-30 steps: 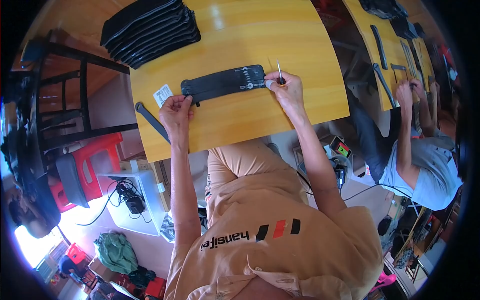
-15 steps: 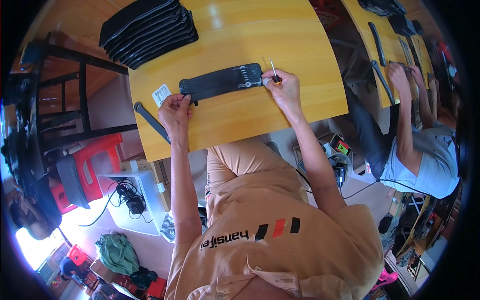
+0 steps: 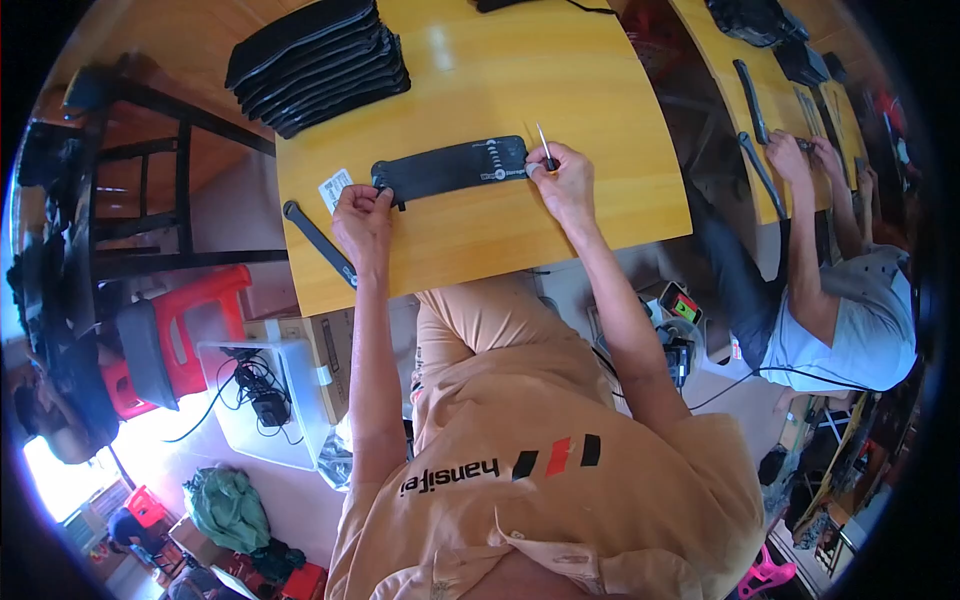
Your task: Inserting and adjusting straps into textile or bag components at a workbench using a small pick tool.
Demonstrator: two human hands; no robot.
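Note:
A flat black strap bundle (image 3: 440, 168) with pale printing at its right end lies across the wooden table in front of me. My left hand (image 3: 362, 222) pinches its left end at the near corner. At the right end, my right hand (image 3: 563, 185) has thumb and fingers on the edge and also grips a small screwdriver (image 3: 545, 148), its thin metal shaft pointing away from me. Beside my left hand lie a white printed label (image 3: 334, 187) and a single black strap (image 3: 318, 241) with a rounded end. My fingers hide parts of both bundle ends.
A tall stack of black straps (image 3: 318, 68) stands at the table's far left. Left of the wooden table (image 3: 470, 235) are a black metal frame (image 3: 185, 190), a red stool (image 3: 215, 305) and a clear bin (image 3: 310, 405) with cables. A co-worker (image 3: 840, 310) works at another table on the right.
The whole view has shifted slightly, so the stack and bundle appear farther right. The bundle's layers look more closely lined up. Both hands keep their hold at its ends.

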